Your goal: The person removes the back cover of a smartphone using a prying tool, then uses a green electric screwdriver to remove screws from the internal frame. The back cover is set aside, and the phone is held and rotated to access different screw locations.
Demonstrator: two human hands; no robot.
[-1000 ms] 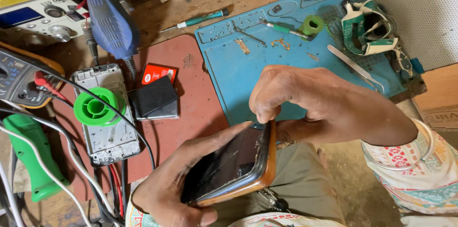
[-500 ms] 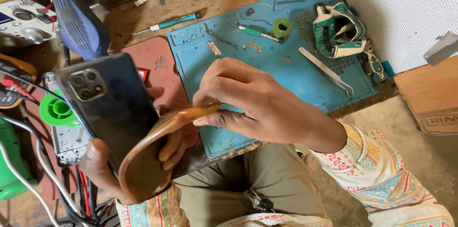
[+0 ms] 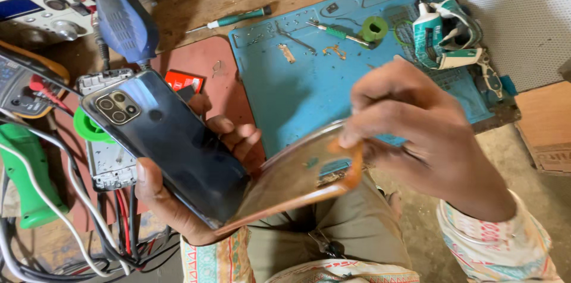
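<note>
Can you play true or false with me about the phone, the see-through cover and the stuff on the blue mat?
1. The left hand holds the dark phone with its camera side facing up. True.
2. The right hand grips a hammer. False: its fingers pinch the clear orange-tinted phone case at its corner.
3. The case is completely on the phone. False: most of it is peeled away to the right, and only its lower left edge meets the phone.
4. A green-handled screwdriver lies on the wooden bench above the blue mat. True.
5. The blue mat lies on the person's lap. False: it lies on the bench.
</note>
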